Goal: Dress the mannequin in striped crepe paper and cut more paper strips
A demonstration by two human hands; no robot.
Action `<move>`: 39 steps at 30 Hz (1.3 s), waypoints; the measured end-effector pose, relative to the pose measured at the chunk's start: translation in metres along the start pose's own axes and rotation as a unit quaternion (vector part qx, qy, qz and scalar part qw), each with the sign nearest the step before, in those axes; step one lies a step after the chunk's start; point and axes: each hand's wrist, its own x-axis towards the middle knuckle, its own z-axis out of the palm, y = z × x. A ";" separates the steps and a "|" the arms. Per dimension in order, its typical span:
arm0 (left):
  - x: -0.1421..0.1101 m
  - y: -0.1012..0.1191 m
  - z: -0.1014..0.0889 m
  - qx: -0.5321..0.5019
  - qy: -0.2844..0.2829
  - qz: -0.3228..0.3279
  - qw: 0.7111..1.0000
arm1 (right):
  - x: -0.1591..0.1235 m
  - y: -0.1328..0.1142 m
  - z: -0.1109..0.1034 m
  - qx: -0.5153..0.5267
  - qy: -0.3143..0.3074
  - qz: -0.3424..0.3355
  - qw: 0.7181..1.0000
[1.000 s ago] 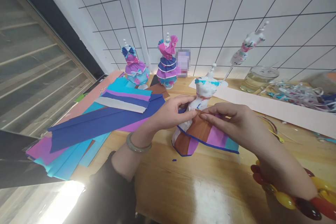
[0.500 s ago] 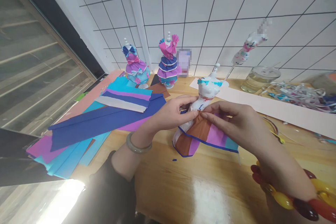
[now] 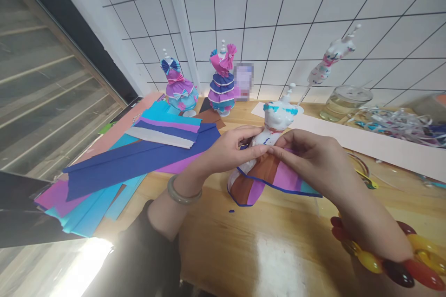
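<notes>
In front of me stands a small white mannequin (image 3: 277, 123), slightly tilted, with a torn turquoise strip round its chest. A striped crepe-paper skirt (image 3: 266, 170) in brown, purple and turquoise, edged in dark blue, hangs at its waist. My left hand (image 3: 237, 146) is closed at the waist's left side, thumb pressing the skirt's top edge. From the right, my right hand (image 3: 306, 151) pinches the same edge, its thumb tip meeting the left thumb. The curled fingers behind the mannequin are partly hidden.
Crepe-paper sheets (image 3: 139, 155) lie piled at the left. Two dressed mannequins (image 3: 179, 88) stand by the tiled wall, and a bare mannequin (image 3: 331, 58) leans there. Behind my right hand are a glass jar (image 3: 344, 102), a heap of ribbon scraps (image 3: 404, 125) and yellow-handled scissors (image 3: 369, 182).
The mannequin has shifted slightly to the right. My right thumb has moved against the left thumb at the waist, and the skirt's right edge has spread a little outward.
</notes>
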 end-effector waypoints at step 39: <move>-0.002 0.006 -0.002 0.167 0.068 -0.015 0.984 | 0.000 -0.001 -0.010 0.062 -0.082 -0.034 0.994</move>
